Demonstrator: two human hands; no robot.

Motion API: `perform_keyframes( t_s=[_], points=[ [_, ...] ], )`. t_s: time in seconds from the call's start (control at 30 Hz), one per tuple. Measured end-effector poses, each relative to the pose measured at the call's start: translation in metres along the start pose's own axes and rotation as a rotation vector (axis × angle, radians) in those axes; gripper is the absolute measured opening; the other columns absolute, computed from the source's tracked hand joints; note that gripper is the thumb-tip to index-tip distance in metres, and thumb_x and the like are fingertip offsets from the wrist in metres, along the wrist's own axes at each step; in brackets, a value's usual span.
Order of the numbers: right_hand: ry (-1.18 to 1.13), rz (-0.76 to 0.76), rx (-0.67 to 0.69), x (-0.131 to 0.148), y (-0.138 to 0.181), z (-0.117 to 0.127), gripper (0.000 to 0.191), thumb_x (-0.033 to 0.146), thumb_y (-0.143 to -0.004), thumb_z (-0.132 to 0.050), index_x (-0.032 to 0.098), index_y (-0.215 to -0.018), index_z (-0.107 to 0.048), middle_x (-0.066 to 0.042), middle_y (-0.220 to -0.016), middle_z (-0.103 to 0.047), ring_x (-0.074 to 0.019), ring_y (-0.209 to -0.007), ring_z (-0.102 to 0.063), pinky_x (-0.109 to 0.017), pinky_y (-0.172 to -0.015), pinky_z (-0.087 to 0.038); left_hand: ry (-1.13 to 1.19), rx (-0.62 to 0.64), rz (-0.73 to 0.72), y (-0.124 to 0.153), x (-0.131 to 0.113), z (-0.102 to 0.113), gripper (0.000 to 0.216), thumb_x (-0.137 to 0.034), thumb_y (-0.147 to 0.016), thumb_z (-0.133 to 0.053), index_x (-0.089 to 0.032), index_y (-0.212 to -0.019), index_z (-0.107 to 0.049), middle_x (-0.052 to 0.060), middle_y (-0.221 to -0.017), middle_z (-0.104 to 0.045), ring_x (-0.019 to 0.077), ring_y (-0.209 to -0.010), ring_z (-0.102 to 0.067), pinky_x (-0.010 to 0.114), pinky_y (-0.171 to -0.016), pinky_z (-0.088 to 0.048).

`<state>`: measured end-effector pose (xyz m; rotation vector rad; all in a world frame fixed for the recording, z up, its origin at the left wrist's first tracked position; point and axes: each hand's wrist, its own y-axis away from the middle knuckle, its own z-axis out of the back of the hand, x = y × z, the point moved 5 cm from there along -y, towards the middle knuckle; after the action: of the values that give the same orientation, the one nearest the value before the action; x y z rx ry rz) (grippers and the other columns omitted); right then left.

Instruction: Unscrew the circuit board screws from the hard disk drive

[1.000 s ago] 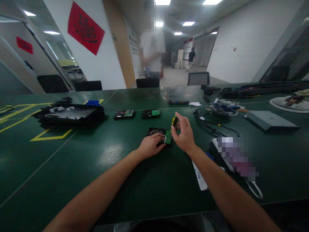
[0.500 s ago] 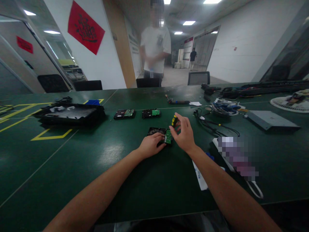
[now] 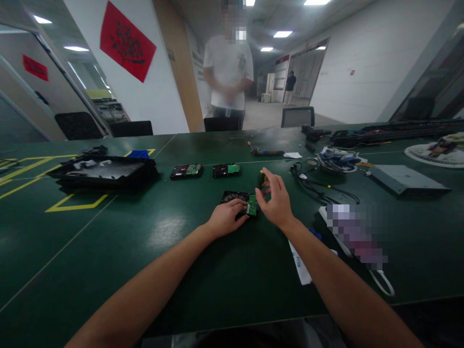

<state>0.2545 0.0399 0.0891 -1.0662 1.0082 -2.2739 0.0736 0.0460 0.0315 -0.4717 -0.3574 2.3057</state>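
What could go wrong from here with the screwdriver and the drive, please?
The screwdriver in the right hand could slip and scratch the green board on the drive. The left hand rests on that drive, close by, so a slip might jab it too.

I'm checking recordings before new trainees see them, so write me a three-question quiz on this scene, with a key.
1. Which hand holds the yellow-and-black tool?
2. True or false: the flat metal box lies to the wearer's right of the black tray.
3. How many drives with green boards are in view: A) two, B) three, C) four?

Key:
1. The right hand.
2. True.
3. B: one under the left hand, two farther off.
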Motion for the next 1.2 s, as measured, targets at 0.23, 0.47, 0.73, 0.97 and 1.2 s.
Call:
perform_keyframes(
  t_s=[0.23,0.47,0.73,0.97,1.2],
  points=[
    [0.006,-0.026,-0.036,-0.0028,0.0006,0.0007,0.067,0.024,-0.093,-0.062,0.029,-0.154,-0.036,-0.013,-0.127,-0.053,-0.0215,-0.090,-0.066,-0.043,-0.076,-0.065,0.002,-0.001,-0.017,0.0001,0.0006,-0.0007,0.025,-0.038,-0.096,-0.065,-0.021,-0.114,-0.069,0.007,-0.130,-0.068,0.0238,-0.108,-0.071,0.039,-0.094,-0.061],
    [-0.010,-0.011,-0.016,-0.0001,0.0002,-0.0002,0.065,0.023,-0.094,-0.059,0.028,-0.155,-0.036,-0.013,-0.129,-0.054,-0.0233,-0.097,-0.066,-0.044,-0.083,-0.064,-0.010,0.005,-0.008,-0.0002,-0.0001,-0.0006,0.024,-0.038,-0.096,-0.065,-0.021,-0.113,-0.070,0.006,-0.130,-0.068,0.0235,-0.109,-0.070,0.038,-0.095,-0.061],
    [-0.027,-0.008,-0.023,0.0004,0.0003,-0.0001,0.066,0.025,-0.094,-0.063,0.032,-0.155,-0.038,-0.011,-0.125,-0.053,-0.0194,-0.088,-0.067,-0.038,-0.075,-0.064,0.004,0.001,-0.005,0.0001,0.0004,-0.0009,0.024,-0.037,-0.095,-0.066,-0.021,-0.113,-0.070,0.006,-0.130,-0.068,0.0234,-0.108,-0.071,0.038,-0.096,-0.060],
    [-0.011,0.016,0.019,0.0045,-0.0006,0.0005,0.067,0.020,-0.094,-0.058,0.032,-0.156,-0.035,-0.011,-0.126,-0.056,-0.0216,-0.095,-0.066,-0.043,-0.085,-0.063,-0.008,0.008,-0.002,0.0000,0.0005,-0.0008,0.026,-0.038,-0.096,-0.065,-0.020,-0.115,-0.070,0.007,-0.130,-0.068,0.0238,-0.108,-0.071,0.037,-0.094,-0.060],
    [-0.031,0.014,-0.007,0.0035,-0.0007,0.0016,0.061,0.024,-0.093,-0.063,0.031,-0.150,-0.044,-0.009,-0.119,-0.054,-0.0190,-0.085,-0.065,-0.039,-0.074,-0.063,-0.008,0.011,-0.005,0.0001,0.0008,-0.0001,0.025,-0.038,-0.096,-0.065,-0.021,-0.114,-0.070,0.006,-0.130,-0.068,0.0233,-0.108,-0.070,0.037,-0.096,-0.060]
  ],
)
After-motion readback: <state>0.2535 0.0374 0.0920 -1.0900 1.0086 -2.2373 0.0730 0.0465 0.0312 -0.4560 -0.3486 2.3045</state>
